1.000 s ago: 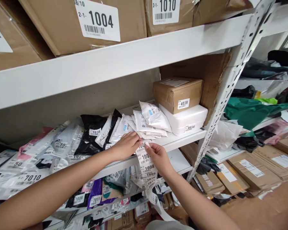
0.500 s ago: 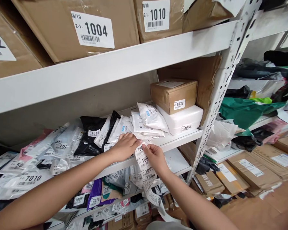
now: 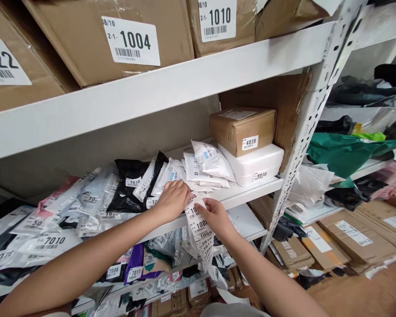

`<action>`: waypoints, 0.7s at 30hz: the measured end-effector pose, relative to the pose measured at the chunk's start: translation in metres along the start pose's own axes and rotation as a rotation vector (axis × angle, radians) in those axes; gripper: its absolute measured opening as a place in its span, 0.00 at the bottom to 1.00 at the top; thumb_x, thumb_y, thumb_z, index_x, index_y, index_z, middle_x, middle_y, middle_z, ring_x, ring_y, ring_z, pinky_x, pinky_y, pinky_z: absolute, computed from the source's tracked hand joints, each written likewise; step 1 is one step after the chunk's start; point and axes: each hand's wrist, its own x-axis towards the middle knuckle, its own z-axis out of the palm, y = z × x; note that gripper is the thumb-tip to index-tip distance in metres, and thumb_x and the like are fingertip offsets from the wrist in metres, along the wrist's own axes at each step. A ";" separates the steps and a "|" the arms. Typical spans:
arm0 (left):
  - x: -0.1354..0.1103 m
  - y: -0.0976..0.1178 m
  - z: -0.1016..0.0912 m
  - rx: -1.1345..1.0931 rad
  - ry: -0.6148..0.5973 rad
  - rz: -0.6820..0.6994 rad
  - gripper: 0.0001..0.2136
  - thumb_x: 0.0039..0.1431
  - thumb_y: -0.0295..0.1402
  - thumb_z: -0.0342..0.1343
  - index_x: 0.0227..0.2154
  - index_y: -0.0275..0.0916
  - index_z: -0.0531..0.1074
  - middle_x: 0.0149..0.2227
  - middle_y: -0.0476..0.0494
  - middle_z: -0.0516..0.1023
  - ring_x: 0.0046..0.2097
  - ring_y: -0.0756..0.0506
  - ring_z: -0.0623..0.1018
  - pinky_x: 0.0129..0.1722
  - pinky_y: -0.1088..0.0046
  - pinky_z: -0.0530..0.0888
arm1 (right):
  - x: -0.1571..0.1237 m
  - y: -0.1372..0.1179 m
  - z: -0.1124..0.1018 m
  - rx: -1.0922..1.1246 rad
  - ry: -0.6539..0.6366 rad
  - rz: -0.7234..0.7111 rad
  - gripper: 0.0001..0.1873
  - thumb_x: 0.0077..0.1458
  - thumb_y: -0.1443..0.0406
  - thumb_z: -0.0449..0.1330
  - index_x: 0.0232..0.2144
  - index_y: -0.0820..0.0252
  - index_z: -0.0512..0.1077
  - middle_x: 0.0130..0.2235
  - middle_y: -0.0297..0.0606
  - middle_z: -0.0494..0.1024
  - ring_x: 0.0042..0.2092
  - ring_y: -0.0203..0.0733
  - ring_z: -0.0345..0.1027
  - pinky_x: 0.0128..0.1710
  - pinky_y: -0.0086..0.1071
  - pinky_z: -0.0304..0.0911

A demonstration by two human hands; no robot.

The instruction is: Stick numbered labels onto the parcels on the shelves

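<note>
A long strip of white numbered barcode labels [image 3: 200, 233] hangs down in front of the middle shelf [image 3: 251, 190]. My left hand [image 3: 172, 200] pinches the strip's top end at the shelf edge, right beside white mailer bags [image 3: 198, 174]. My right hand [image 3: 215, 216] grips the strip just below, thumb on a label reading 1008. Black and white poly mailers [image 3: 132, 185] with number stickers lie behind my left hand.
A brown box marked 4039 [image 3: 242, 130] sits on a white parcel [image 3: 255, 163] at the shelf's right end. Large cartons labelled 1004 [image 3: 95, 35] and 1010 [image 3: 218, 22] fill the shelf above. A perforated metal upright [image 3: 303, 127] stands right; flat boxes [image 3: 353, 235] lie beyond.
The label strip's top has slid slightly upward and left under my fingers; both hands stay at the shelf edge. The view shifted a little.
</note>
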 end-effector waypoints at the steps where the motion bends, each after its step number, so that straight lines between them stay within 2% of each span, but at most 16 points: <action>1: 0.000 0.000 0.001 0.046 0.000 0.014 0.16 0.67 0.39 0.41 0.36 0.34 0.70 0.39 0.37 0.71 0.45 0.38 0.70 0.49 0.58 0.63 | -0.003 0.001 0.000 0.022 0.006 0.019 0.23 0.45 0.47 0.64 0.22 0.58 0.63 0.19 0.26 0.59 0.21 0.31 0.47 0.21 0.27 0.44; 4: 0.001 0.001 0.001 0.130 -0.006 0.031 0.16 0.66 0.39 0.43 0.35 0.34 0.71 0.37 0.36 0.71 0.45 0.36 0.70 0.48 0.57 0.64 | -0.014 0.008 -0.002 0.071 0.081 0.058 0.29 0.45 0.47 0.64 0.16 0.56 0.53 0.16 0.24 0.52 0.20 0.29 0.41 0.20 0.27 0.40; 6: -0.001 0.001 0.000 0.130 0.022 -0.002 0.14 0.65 0.40 0.46 0.35 0.34 0.71 0.38 0.36 0.71 0.45 0.37 0.70 0.47 0.58 0.65 | -0.024 0.012 -0.009 0.063 0.059 0.042 0.30 0.46 0.48 0.64 0.15 0.56 0.50 0.16 0.24 0.50 0.20 0.29 0.41 0.20 0.28 0.41; 9: -0.004 0.001 -0.004 0.091 0.208 -0.102 0.18 0.59 0.43 0.55 0.45 0.33 0.67 0.44 0.34 0.69 0.47 0.36 0.70 0.46 0.59 0.67 | -0.038 0.010 -0.026 -0.008 0.026 -0.088 0.25 0.46 0.53 0.67 0.16 0.58 0.56 0.20 0.28 0.61 0.24 0.32 0.53 0.25 0.28 0.52; 11: -0.006 -0.002 -0.009 0.076 0.308 -0.067 0.21 0.58 0.40 0.57 0.50 0.35 0.64 0.49 0.33 0.68 0.51 0.36 0.69 0.48 0.59 0.67 | -0.040 0.001 -0.037 0.003 -0.002 -0.116 0.18 0.45 0.56 0.69 0.22 0.58 0.64 0.25 0.31 0.69 0.28 0.35 0.61 0.29 0.29 0.57; 14: -0.006 -0.012 -0.012 0.081 0.269 0.156 0.09 0.63 0.32 0.50 0.45 0.40 0.69 0.44 0.39 0.74 0.49 0.39 0.71 0.49 0.59 0.67 | -0.030 -0.018 -0.043 0.052 -0.091 -0.127 0.15 0.46 0.58 0.68 0.33 0.58 0.71 0.30 0.35 0.75 0.31 0.38 0.67 0.32 0.31 0.62; 17: -0.006 -0.026 -0.009 0.058 0.237 0.263 0.10 0.66 0.31 0.46 0.39 0.41 0.73 0.39 0.43 0.78 0.45 0.42 0.74 0.47 0.60 0.68 | -0.012 -0.031 -0.036 0.055 -0.183 -0.171 0.14 0.49 0.56 0.65 0.34 0.58 0.74 0.32 0.37 0.77 0.34 0.40 0.69 0.35 0.33 0.63; 21: -0.003 -0.038 -0.009 -0.110 0.118 0.384 0.11 0.65 0.30 0.45 0.41 0.41 0.73 0.48 0.42 0.77 0.52 0.44 0.74 0.52 0.63 0.69 | 0.011 -0.031 -0.021 0.065 -0.237 -0.137 0.16 0.48 0.53 0.65 0.34 0.59 0.75 0.29 0.34 0.76 0.30 0.38 0.68 0.32 0.31 0.62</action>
